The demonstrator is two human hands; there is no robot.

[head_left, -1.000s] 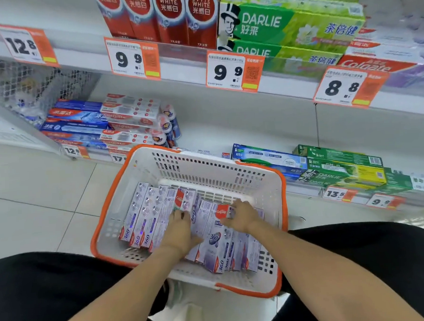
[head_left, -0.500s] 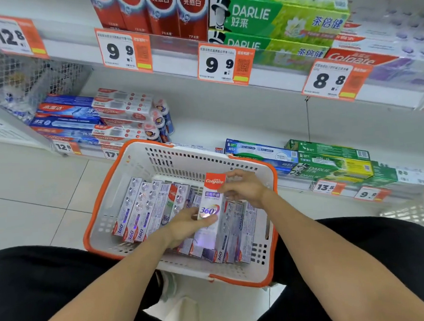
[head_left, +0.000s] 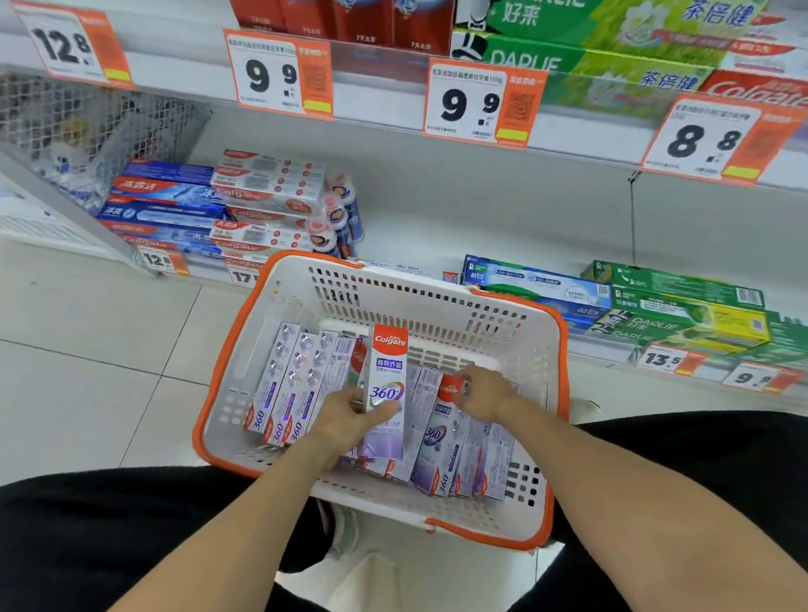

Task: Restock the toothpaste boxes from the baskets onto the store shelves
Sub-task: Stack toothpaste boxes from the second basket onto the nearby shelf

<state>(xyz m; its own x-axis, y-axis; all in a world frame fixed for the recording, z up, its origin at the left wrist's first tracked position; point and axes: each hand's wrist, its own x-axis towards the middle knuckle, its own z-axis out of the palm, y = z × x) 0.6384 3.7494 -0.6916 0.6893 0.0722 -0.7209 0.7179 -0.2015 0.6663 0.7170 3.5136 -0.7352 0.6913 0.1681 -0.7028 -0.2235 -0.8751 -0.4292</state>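
Observation:
A white basket with an orange rim (head_left: 236,356) sits on the floor before the shelves, holding several purple-white Colgate 360 toothpaste boxes (head_left: 284,387). My left hand (head_left: 347,418) grips one Colgate 360 box (head_left: 388,377) lifted upright above the rest. My right hand (head_left: 484,393) closes on the red top end of a second Colgate 360 box (head_left: 439,437) that still lies among the others in the basket.
The bottom shelf (head_left: 417,230) has bare white space behind the basket, between stacked Colgate boxes (head_left: 265,191) at left and green Darlie boxes (head_left: 683,310) at right. Price tags line the upper shelf edge (head_left: 480,100). My black-clad knees flank the basket.
My left hand has raised one box upright out of the pile. My right hand let go of its top and moved down and right onto another box in the basket.

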